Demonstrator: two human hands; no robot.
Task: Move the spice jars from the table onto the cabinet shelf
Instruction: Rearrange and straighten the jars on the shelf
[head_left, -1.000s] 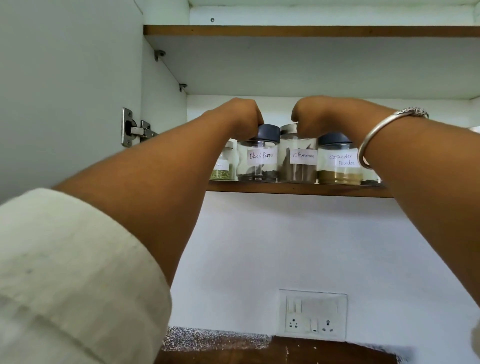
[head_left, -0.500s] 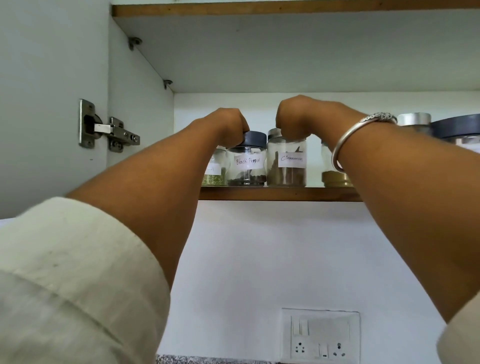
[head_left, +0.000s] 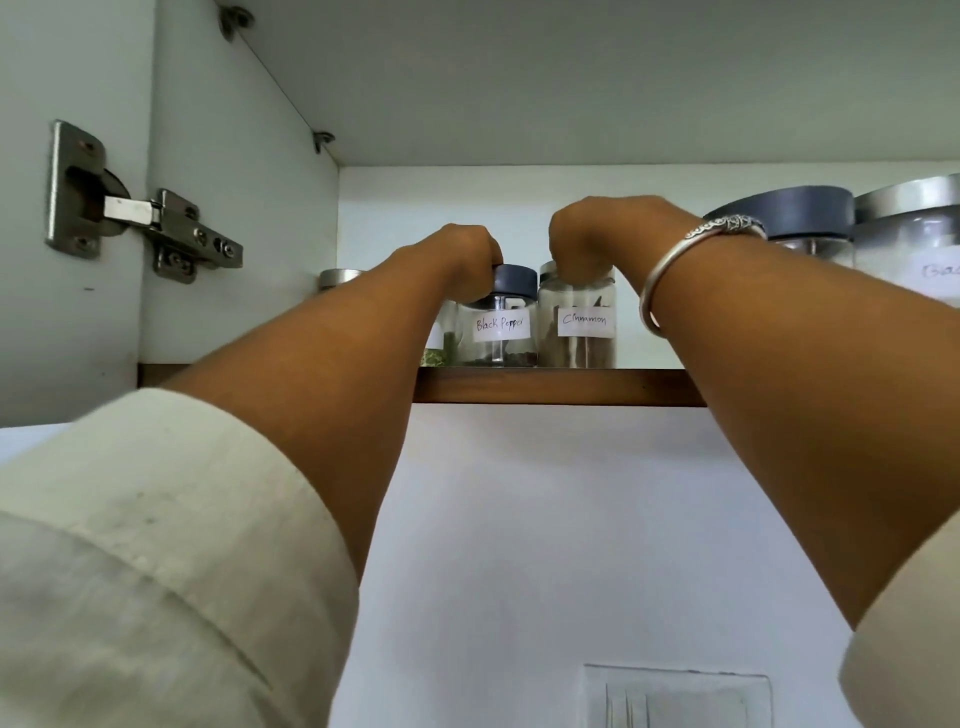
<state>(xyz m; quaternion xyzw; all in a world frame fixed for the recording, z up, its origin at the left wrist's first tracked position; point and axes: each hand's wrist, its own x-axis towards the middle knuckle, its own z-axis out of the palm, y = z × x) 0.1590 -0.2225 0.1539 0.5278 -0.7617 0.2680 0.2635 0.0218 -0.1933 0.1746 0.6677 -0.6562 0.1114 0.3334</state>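
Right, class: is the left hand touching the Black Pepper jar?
Touching. The head view shows the left hand curled over the Black Pepper jar at its dark lid, no gap.

A dark-lidded jar (head_left: 795, 214) and a steel-lidded jar (head_left: 917, 228) have entered view at right.

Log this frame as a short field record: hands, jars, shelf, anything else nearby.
left hand: left hand grips the dark lid of the Black Pepper jar
right hand: right hand grips the top of the Cinnamon jar; bangle on the wrist
placement: both jars upright, side by side, apparently standing on the cabinet shelf
nearby: dark-lidded jar and steel-lidded jar at right; hinge at left
task state: neither jar released yet
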